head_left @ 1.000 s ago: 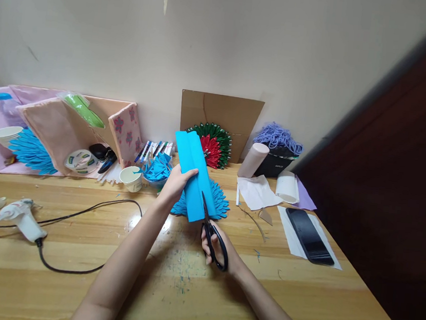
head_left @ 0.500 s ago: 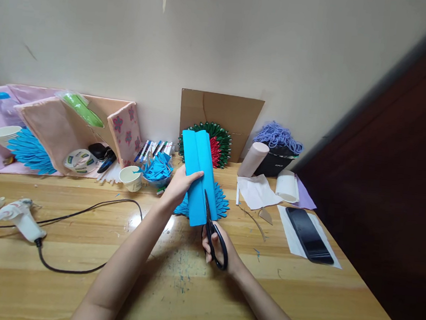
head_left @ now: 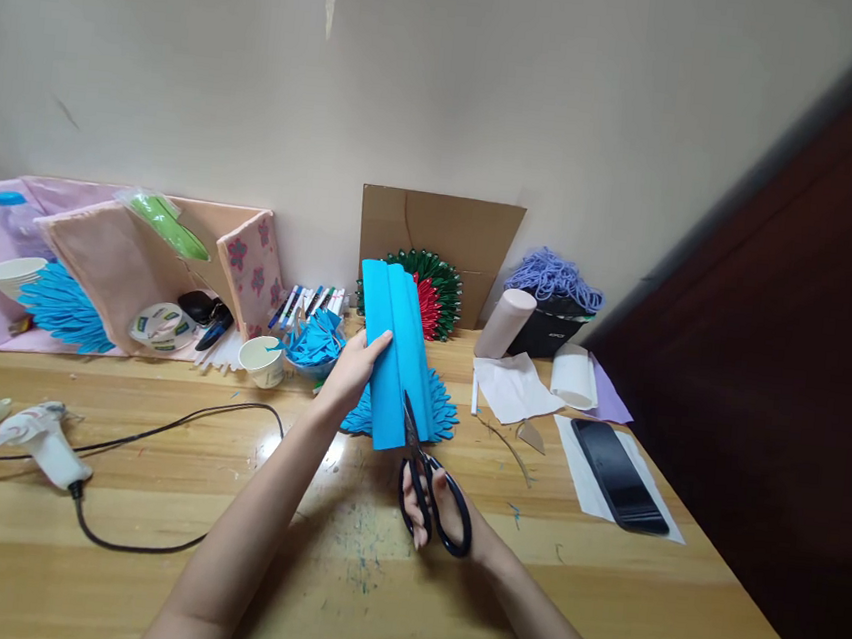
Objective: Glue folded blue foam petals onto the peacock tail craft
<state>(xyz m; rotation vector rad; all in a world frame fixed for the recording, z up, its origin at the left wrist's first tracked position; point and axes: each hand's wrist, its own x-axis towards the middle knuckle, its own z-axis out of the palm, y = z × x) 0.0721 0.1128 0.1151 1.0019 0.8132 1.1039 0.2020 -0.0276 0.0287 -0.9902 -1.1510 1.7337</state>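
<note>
My left hand [head_left: 358, 365] grips the left side of a folded blue sheet [head_left: 392, 356], thumb on its face, holding it upright and a little tilted above the table. My right hand [head_left: 429, 506] has its fingers in the loops of black-handled scissors [head_left: 419, 470]. The blades point up and lie at the lower part of the sheet, along a fold or cut line; which one I cannot tell. Behind the sheet, partly hidden, lies a blue fringed piece [head_left: 442, 406]. A round green and red piece [head_left: 436, 290] leans on a cardboard panel [head_left: 471, 234] at the back.
At left lies a white glue gun [head_left: 56, 450] with a black cord. A paper cup [head_left: 262, 359] and a bowl of blue strips [head_left: 314, 344] stand left of the sheet. On the right are a phone [head_left: 620, 476], a pale cylinder [head_left: 506, 322] and purple yarn [head_left: 555, 277].
The scissors' handles have spread apart and moved slightly down and right. My left hand and the blue sheet have shifted slightly left.
</note>
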